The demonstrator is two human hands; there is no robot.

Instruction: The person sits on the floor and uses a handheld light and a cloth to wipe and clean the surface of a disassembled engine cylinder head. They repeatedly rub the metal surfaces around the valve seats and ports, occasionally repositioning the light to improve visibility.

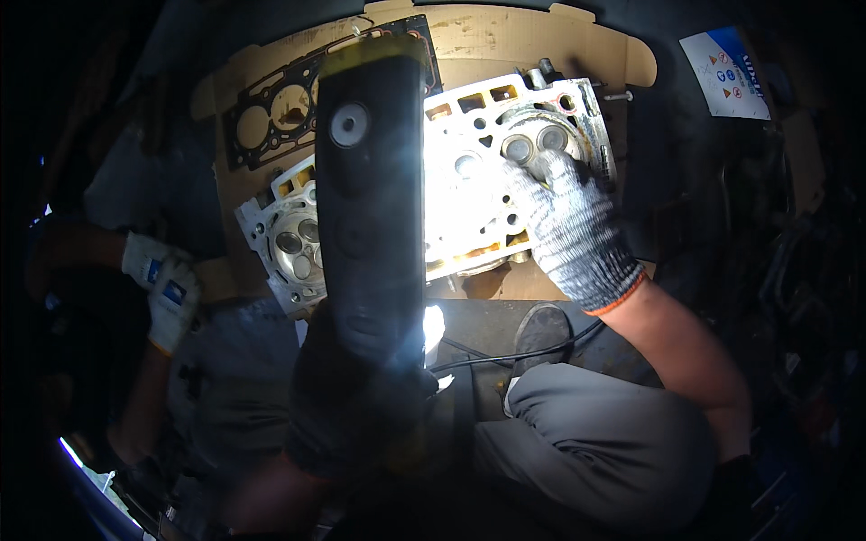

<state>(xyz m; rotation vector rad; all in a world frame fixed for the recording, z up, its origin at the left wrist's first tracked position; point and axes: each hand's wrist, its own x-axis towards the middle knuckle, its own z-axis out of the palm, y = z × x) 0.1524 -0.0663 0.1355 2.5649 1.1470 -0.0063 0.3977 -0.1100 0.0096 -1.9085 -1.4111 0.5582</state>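
My left hand (338,397), dark and in shadow, is closed round the lower part of a black work light (374,207) with a yellow end. The light stands out in front of me and hides part of the metal cylinder head (492,203), which it lights brightly. My right hand (582,236), in a grey-and-white knitted glove with an orange cuff, reaches onto the right end of the cylinder head. Its thumb and a finger extend apart just below two round valves (535,142); no object shows in it. More valves (299,248) sit at the left end.
A flat head gasket (271,113) lies behind the cylinder head on opened cardboard (505,41). Another person's white-gloved hands (167,279) rest together at the left. A printed sheet (729,74) is far right. A black cable (505,359) crosses near my shoe (543,332).
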